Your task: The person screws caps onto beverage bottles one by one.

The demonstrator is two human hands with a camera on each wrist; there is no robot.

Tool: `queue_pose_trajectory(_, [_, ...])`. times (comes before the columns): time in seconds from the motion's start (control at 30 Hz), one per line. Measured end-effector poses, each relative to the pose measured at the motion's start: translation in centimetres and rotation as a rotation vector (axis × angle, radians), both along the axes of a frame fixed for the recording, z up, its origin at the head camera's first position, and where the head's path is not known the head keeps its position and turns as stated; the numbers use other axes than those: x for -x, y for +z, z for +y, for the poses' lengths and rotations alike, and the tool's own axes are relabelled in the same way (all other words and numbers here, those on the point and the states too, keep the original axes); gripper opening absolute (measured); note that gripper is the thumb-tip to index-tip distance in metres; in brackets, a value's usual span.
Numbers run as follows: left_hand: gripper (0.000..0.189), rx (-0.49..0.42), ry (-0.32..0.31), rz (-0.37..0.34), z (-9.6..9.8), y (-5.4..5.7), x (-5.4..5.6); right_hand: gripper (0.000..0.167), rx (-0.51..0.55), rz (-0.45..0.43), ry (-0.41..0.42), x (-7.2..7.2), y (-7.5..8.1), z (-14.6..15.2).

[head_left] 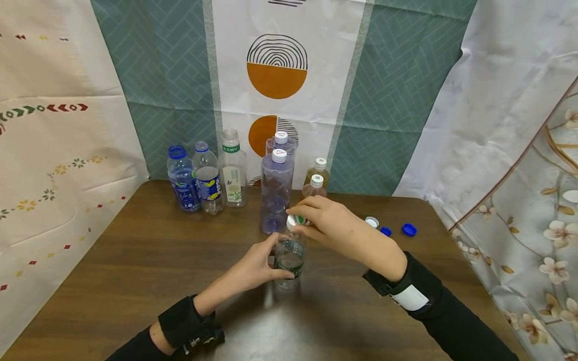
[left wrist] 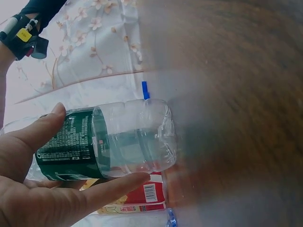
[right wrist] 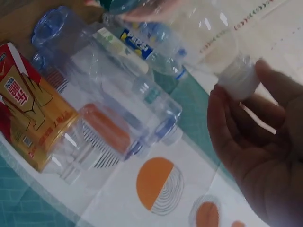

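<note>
Nearest, the person's left arm comes in low from the left, black-sleeved, with a black band point(head_left: 187, 323) at the wrist. The left hand point(head_left: 259, 263) is wrapped round the middle of a clear bottle point(head_left: 290, 256), thumb on one side and fingers on the other. The bottle stands upright at the middle of the brown table point(head_left: 135, 281); its green label point(left wrist: 66, 144) carries dense lines of white print too blurred to read. The right arm reaches in from the right, wrist above the table, and the right hand point(head_left: 336, 228) bends down from over the top, pinching the white cap point(head_left: 292, 220) at the bottle's mouth between thumb and fingers.

Beyond the right hand lie a loose white cap point(head_left: 372, 221) and two blue caps point(head_left: 409, 230). Just past the held bottle stand two purplish bottles point(head_left: 276, 188) with white caps; beside them, a white-capped bottle has a red-and-gold label point(right wrist: 35, 109) with Chinese lettering and a barcode. Farther left stand three uncapped bottles: a blue-labelled one point(head_left: 181, 178), one reading "PEPSI" point(right wrist: 137, 41), and one with a green neck band point(head_left: 231, 149) including "树叶". Behind hangs a patterned cloth point(head_left: 379, 90).
</note>
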State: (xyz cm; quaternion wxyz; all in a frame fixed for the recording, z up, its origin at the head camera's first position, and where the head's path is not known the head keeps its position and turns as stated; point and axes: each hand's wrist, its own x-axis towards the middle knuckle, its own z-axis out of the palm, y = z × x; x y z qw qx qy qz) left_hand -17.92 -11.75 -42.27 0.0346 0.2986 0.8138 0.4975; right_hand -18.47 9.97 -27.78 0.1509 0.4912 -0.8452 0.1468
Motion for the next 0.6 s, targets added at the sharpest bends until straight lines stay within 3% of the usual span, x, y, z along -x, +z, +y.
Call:
queue_pose_trajectory(0.23, [0.068, 0.039, -0.006, 0.033, -0.2, 0.0, 0.1, 0.04, -0.072, -0.088, 0.139, 0.7, 0.6, 0.9])
queue_pose_trajectory(0.6, [0.07, 0.045, -0.026, 0.019, -0.2, 0.3, 0.2, 0.041, -0.103, -0.006, 0.203, 1.3, 0.7, 1.1])
